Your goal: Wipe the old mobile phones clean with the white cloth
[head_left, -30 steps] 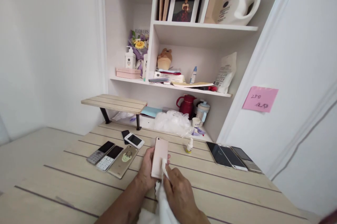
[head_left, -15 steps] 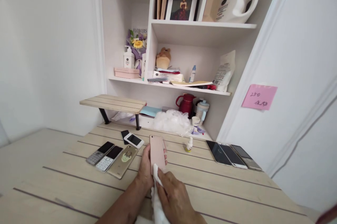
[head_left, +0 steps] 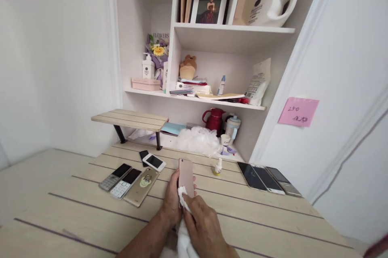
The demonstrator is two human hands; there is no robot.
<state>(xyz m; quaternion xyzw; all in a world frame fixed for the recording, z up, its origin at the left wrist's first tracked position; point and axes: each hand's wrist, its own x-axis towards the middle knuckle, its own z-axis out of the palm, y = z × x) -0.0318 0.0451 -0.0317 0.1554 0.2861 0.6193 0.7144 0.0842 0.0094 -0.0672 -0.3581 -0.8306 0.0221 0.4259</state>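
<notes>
A rose-gold phone (head_left: 186,172), its back facing up, is held in my left hand (head_left: 172,199), with fingertips showing along its right edge. My right hand (head_left: 202,219) pinches a white cloth (head_left: 183,198) against the phone's lower left part; the rest of the cloth hangs down below between my wrists. Left of my hands lie a gold phone with a ring holder (head_left: 142,187), a white keypad phone (head_left: 126,183), a grey keypad phone (head_left: 115,177) and a white phone (head_left: 154,161) overlapping a black one (head_left: 143,157).
A small bottle (head_left: 218,167) stands right of my hands. Several phones (head_left: 252,175) lie side by side at the right. Behind are a small raised wooden shelf (head_left: 130,119), crumpled white plastic (head_left: 198,140), a red jug (head_left: 214,121) and white shelving (head_left: 233,28).
The rose-gold phone and my left hand have shifted slightly right and down, with the phone turned a little. The cloth end now sits bunched on the phone's lower left.
</notes>
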